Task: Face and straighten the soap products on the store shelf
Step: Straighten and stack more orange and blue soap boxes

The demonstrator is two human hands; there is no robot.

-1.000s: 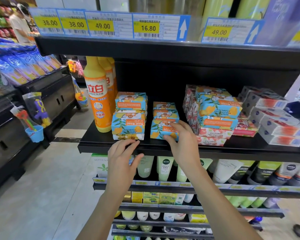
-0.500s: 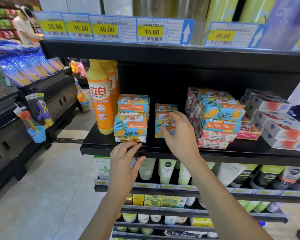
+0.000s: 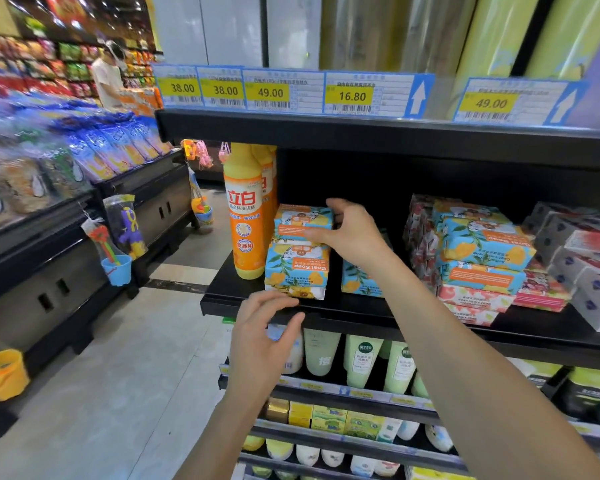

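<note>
The right hand (image 3: 355, 233) has left the middle stack of blue-and-yellow paper-wrapped soap packs (image 3: 359, 284), where it lay 0.5 s ago. It now grips the top soap pack (image 3: 300, 220) of the left stack (image 3: 297, 268), with the thumb across the pack's front face and the fingers curled over its rear top edge. The middle stack, now partly hidden behind the right wrist, stands just right of the left stack on the black metal shelf (image 3: 361, 317).

The left hand (image 3: 260, 341) is still in front of the shelf's front edge, below the left stack. Its fingers are spread and loosely bent, and it holds nothing. Whether its fingertips touch the edge cannot be told.

In the left stack, the pack under the gripped one shows "Goat Soap" upside down. A tall orange plastic detergent bottle (image 3: 245, 230) stands just left of this stack. A larger pile of the same soap (image 3: 482, 251) sits well to the right, with grey-and-white cartons (image 3: 586, 265) beside it.
</note>
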